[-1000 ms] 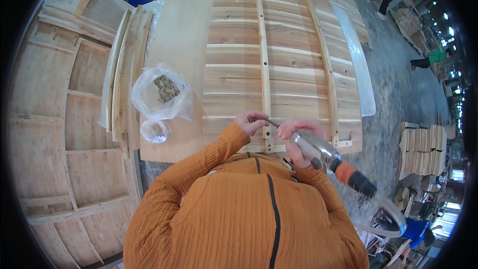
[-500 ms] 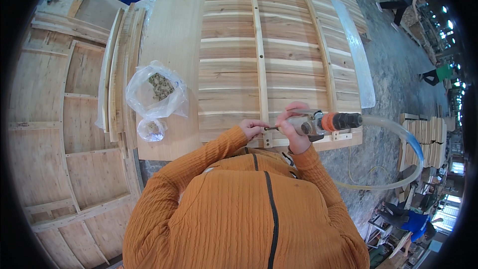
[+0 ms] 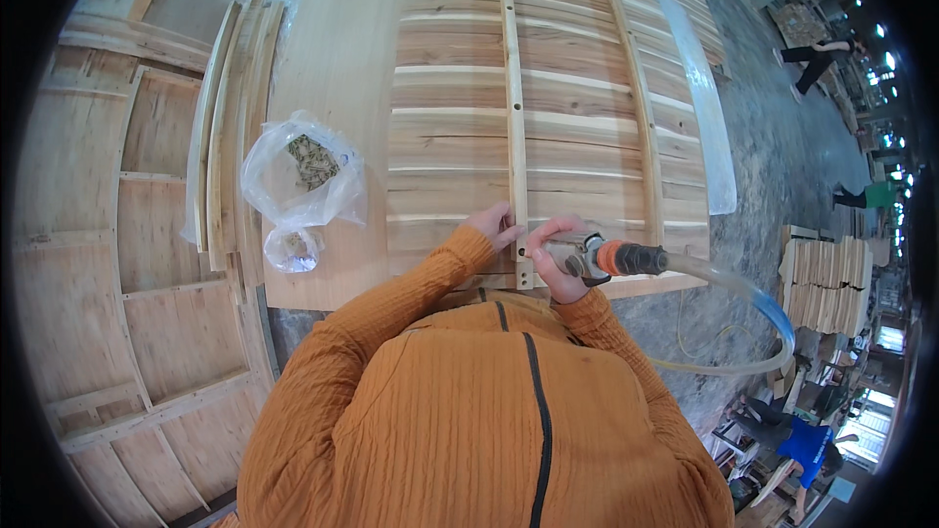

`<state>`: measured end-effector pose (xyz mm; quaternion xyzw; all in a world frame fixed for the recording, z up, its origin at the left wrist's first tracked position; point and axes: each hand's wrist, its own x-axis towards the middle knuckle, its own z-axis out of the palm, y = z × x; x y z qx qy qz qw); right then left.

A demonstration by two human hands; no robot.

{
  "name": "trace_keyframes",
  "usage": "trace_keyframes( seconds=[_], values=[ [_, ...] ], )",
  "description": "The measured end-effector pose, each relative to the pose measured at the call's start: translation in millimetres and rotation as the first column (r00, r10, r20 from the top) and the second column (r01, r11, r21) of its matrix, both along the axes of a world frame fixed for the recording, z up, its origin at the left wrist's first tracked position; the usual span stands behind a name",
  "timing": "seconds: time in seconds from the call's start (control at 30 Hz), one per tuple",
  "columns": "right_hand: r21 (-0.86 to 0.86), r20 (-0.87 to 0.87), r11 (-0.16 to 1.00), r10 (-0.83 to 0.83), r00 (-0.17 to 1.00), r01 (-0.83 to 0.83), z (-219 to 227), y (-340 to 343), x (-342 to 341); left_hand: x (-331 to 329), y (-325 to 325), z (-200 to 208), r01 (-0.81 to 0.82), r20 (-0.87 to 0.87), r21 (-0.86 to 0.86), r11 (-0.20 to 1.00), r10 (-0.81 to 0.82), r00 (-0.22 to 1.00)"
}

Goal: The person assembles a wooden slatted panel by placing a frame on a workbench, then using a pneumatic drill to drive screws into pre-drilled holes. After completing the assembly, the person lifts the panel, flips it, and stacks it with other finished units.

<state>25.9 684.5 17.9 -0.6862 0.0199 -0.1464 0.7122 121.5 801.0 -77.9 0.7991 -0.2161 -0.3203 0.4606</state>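
Note:
In my right hand (image 3: 558,259) is a pneumatic screwdriver (image 3: 626,259) with a metal body, an orange collar and a black end. My fingers wrap round its front part, just right of a wooden batten (image 3: 515,127). Its tip is hidden by my hand. My left hand (image 3: 492,224) is at the near part of the batten, fingers bent against its left side; whether a small screw is also in them I cannot see. The batten has dark holes along it and lies across a panel of wooden slats (image 3: 450,127).
Left on the table, an open plastic bag (image 3: 269,176) holds small screw-like pieces, beside a smaller bag (image 3: 291,252). Long strips (image 3: 227,137) lie further left. A clear hose (image 3: 773,308) loops right from the driver. A second batten (image 3: 636,108) crosses the panel. Other people work at the edges.
My left hand has moved away from the driver's tip and a little up along the batten. My right hand and the driver have shifted left, closer to the batten.

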Motion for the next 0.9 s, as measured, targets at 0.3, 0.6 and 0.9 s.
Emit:
trace_keyframes(
  seconds=[0.3, 0.6, 0.9],
  values=[
    [-0.076, -0.071, 0.996, 0.046, 0.996, -0.051, 8, 1, 4, 6, 1, -3, 0.05, -0.027, 0.006, 0.999, -0.05, 0.998],
    [0.059, 0.107, 0.987, 0.145, 0.984, -0.152, 44, -2, -2, 2, 48, -11, -0.557, -0.855, -0.313, 0.769, 0.027, 0.518],
    [0.082, 0.326, 0.969, 0.195, 0.925, -0.233, 62, 16, 13, 0, 59, 22, -0.667, -0.946, -0.292, 0.685, -0.106, 0.305]
  ],
)
